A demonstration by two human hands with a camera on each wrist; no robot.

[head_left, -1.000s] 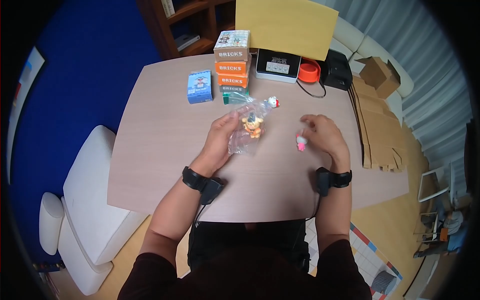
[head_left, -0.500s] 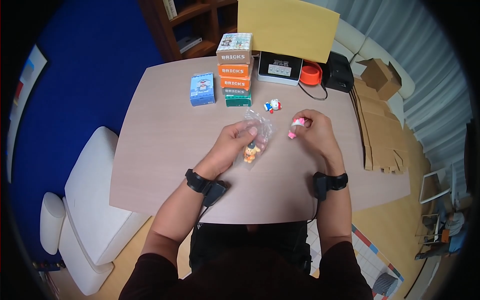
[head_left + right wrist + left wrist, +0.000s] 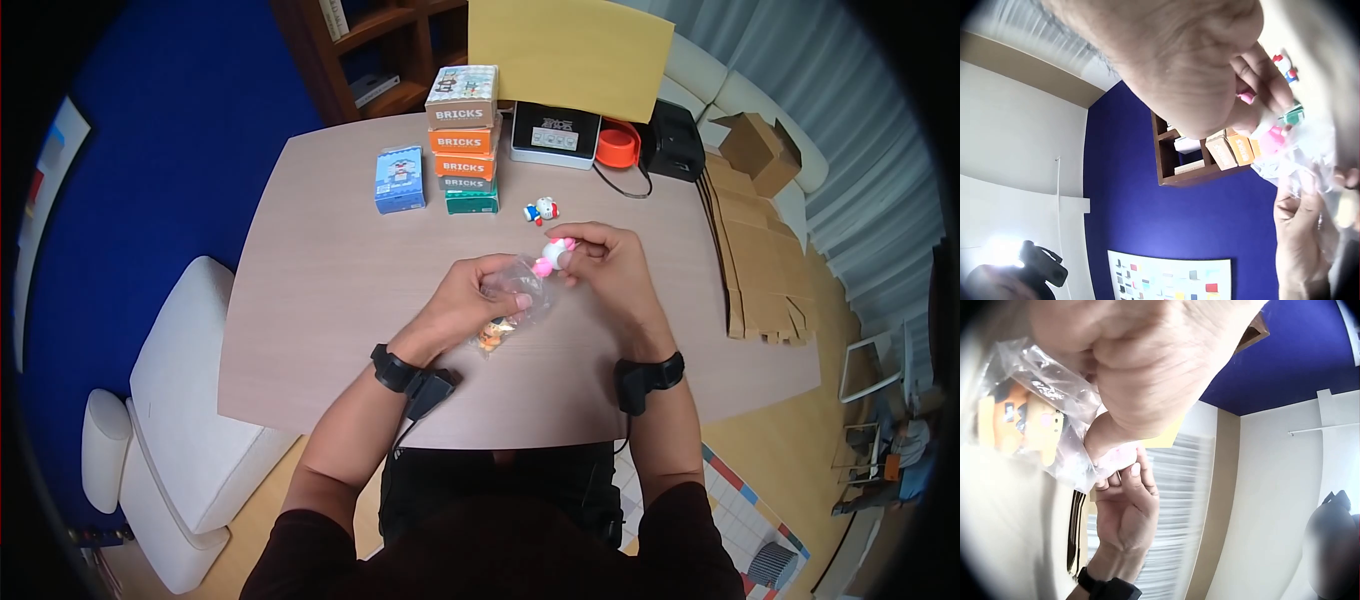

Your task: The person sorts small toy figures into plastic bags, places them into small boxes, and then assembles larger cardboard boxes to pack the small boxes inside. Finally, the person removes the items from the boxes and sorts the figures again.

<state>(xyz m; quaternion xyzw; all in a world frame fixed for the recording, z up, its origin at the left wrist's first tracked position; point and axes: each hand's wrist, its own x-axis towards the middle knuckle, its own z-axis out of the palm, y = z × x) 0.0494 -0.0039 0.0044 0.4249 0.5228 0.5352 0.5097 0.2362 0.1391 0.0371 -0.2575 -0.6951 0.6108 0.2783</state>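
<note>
Pink-and-white figurine (image 3: 553, 256) sits at the far right edge of the clear bag (image 3: 518, 274), long axis slanting, pink end toward the bag. The right hand (image 3: 618, 282) is nearer; its grip pinches the white end. The left hand (image 3: 462, 308) pinches bag film. Whether the pink end is inside the bag remains unclear.

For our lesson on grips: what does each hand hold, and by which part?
Left hand: the clear bag, by its upper part. Right hand: the pink-and-white figure, by its head.

Pale tbl (image 3: 320, 310) w/ blue box (image 3: 400, 182), BRICKS stack (image 3: 464, 140), wht/red/blue fig. (image 3: 542, 210)
</note>
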